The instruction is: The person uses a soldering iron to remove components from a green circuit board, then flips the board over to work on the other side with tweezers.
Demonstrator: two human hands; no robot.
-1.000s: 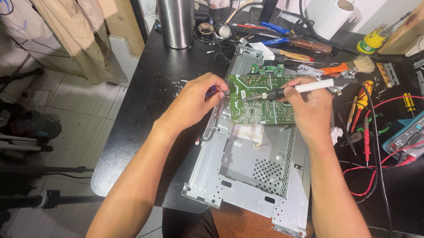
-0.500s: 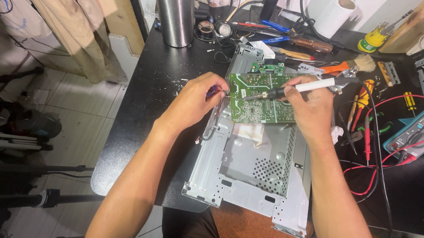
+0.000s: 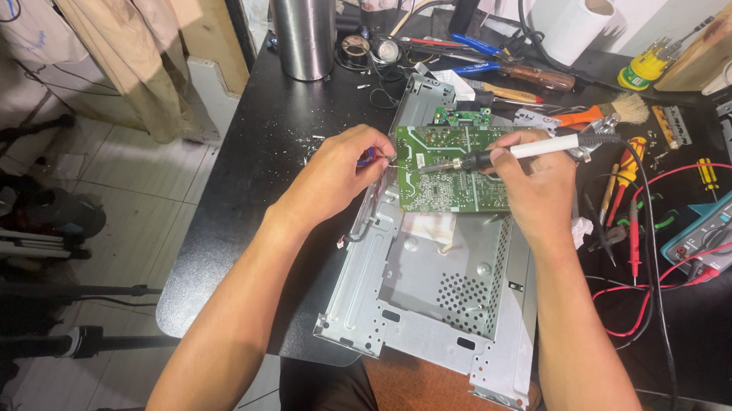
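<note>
A green circuit board lies solder side up on a silver metal chassis on the black table. My right hand grips a white-handled soldering iron, its tip resting on the board's middle. My left hand sits at the board's left edge, pinching a small purple-blue item between thumb and fingers; a thin wire, likely solder, runs from it toward the iron's tip.
A steel cylinder stands at the back left. Screwdrivers, pliers and a brush lie behind the board. A multimeter with red and black leads sits at right, a paper roll at the back. Floor drops off at left.
Both hands stay in nearly the same place on the board; no clear movement of the iron or the left hand.
</note>
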